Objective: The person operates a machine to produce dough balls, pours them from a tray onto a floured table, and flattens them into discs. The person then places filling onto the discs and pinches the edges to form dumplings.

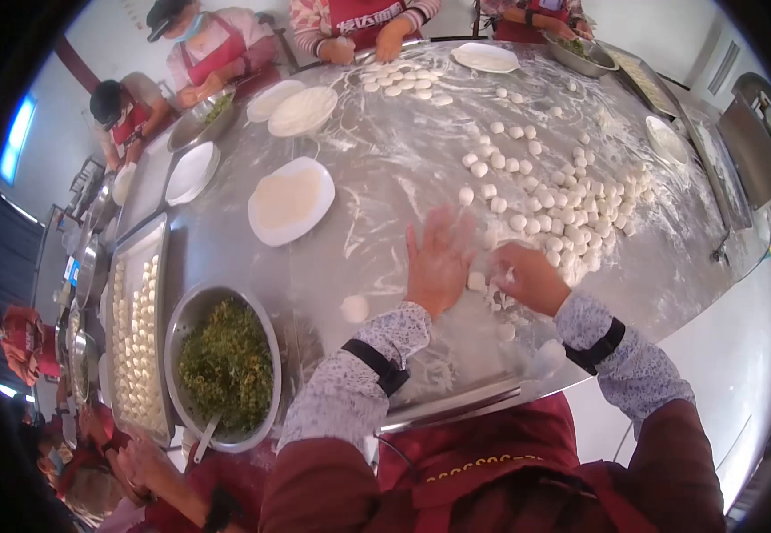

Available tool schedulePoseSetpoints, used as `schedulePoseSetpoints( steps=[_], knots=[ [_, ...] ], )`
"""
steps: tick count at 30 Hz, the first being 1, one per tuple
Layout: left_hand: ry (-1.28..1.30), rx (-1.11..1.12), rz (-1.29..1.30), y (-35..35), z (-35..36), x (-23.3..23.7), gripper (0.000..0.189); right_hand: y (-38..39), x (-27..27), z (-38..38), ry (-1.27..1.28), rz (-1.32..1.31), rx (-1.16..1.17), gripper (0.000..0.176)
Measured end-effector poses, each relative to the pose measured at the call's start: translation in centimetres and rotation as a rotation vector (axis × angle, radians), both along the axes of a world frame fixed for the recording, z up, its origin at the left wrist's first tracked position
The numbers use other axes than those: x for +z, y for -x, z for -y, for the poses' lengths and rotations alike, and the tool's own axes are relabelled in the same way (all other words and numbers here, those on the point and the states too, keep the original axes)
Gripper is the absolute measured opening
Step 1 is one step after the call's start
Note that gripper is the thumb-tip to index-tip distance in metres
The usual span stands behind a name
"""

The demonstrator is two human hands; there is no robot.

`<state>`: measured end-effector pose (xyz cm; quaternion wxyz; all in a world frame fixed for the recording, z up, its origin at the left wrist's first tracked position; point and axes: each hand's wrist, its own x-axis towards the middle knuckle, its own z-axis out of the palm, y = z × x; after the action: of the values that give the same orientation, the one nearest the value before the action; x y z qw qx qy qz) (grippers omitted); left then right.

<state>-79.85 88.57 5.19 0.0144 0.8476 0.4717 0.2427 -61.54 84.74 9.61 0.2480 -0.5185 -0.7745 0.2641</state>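
Note:
My left hand (441, 266) lies palm down over the floured metal table, fingers stretched and thumb apart, its fingertips smeared by motion. Whatever may be under its palm is hidden. Just to the right, my right hand (532, 280) is curled, with a whitish bit of dough at its fingertips. A small dough piece (477, 281) sits between the hands, and dough scraps lie below the right fingers. Beyond them spreads a large heap of round dough pieces (572, 213). One flattened dough round (355, 309) rests left of my left wrist.
A steel bowl of chopped green filling (228, 355) with a spoon stands at left, beside a tray of shaped dumplings (139, 346). A white plate with wrappers (291, 202) lies farther up. Co-workers in red aprons stand around the table (376, 240); one person's hands reach in at lower left.

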Motion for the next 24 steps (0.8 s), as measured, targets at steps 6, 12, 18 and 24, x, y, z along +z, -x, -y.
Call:
schedulePoseSetpoints(
  steps=[6,12,18,24],
  knots=[
    [0.073,0.076,-0.094,1.8,-0.6,-0.9,0.059,1.3,-3.0,-1.4,-0.124,0.052,0.245,0.040],
    [0.172,0.279,-0.181,5.4,-0.3,0.4,0.057,2.9,-1.7,-0.3,0.167,-0.247,0.179,0.036],
    [0.011,0.109,-0.003,-0.6,0.6,4.7,0.061,0.5,-2.5,-0.4,-0.251,-0.200,0.089,0.026],
    [0.058,-0.029,-0.067,-3.5,1.3,-0.2,0.065,-3.2,-1.4,-2.6,-0.119,-0.206,-0.346,0.033]
  ],
)
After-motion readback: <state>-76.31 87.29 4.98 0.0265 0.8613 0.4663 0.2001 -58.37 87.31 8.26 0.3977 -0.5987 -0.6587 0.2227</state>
